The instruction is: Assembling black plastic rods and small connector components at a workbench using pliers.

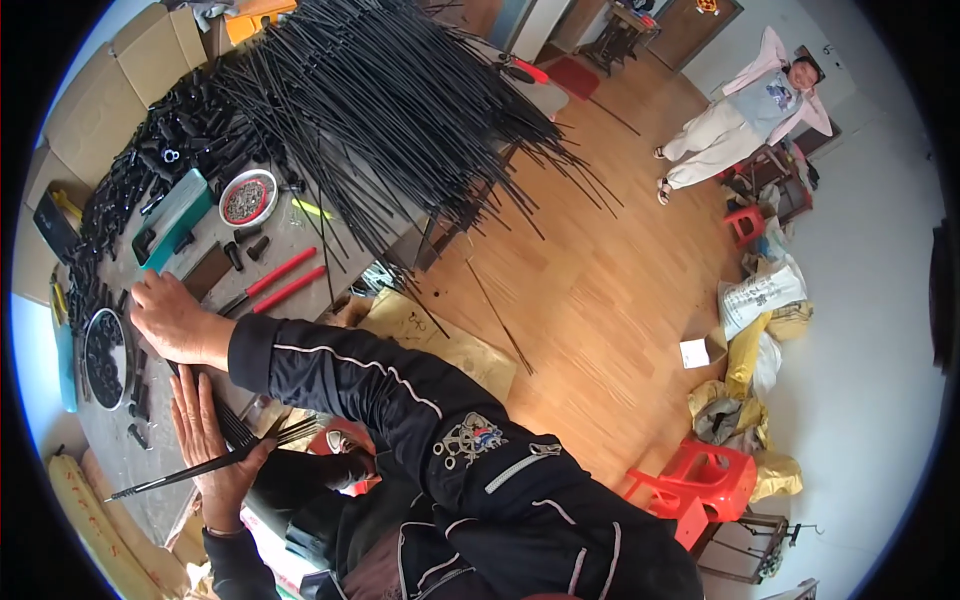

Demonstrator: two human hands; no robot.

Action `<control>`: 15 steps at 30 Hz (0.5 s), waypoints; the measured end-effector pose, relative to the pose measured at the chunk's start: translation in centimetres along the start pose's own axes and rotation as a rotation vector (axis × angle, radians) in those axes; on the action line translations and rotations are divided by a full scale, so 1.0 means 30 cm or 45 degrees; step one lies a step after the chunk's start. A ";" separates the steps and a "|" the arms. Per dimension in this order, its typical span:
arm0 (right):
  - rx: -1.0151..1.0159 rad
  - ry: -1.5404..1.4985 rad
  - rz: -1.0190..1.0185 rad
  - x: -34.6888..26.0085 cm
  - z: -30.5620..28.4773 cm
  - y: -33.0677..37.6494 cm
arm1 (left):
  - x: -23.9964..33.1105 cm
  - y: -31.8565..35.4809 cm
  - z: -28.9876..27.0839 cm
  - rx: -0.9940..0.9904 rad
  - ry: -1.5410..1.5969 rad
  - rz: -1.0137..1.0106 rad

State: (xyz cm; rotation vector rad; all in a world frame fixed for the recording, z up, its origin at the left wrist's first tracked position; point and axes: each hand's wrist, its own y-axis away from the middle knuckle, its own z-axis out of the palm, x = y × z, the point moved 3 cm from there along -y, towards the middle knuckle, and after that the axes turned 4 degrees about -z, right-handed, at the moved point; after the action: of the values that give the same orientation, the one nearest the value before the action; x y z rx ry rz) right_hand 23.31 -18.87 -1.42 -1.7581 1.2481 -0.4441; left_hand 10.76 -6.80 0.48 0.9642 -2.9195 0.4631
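My right hand (172,318) is closed with its fingers curled, beside the near end of the teal tray (178,218); what it grips is hidden. Just below it, my left hand (208,440) has its fingers stretched along the table. A few thin black rods (200,468) lie slantwise across its palm, caught under the thumb. More dark rods (236,428) run between the two hands. Left of them stands a round white tub (124,358) holding small black parts. Two red-handled tools (290,280) lie to the right of my right hand.
A big heap of long black rods (390,110) covers the far table, its ends jutting over the edge. Black plastic parts (190,125) are piled left of it, near a bowl (270,187) of small metal pieces. Red stools (708,475) stand right; a person (750,115) stands far off.
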 end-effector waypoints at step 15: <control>-0.040 -0.013 0.009 0.013 -0.004 -0.004 | -0.007 -0.009 0.002 -0.005 -0.005 -0.004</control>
State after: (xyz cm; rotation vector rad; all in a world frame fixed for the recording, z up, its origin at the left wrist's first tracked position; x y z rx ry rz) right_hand 23.44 -19.25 -1.33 -1.7798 1.2598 -0.4128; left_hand 11.08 -6.89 0.48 0.9702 -2.9204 0.4554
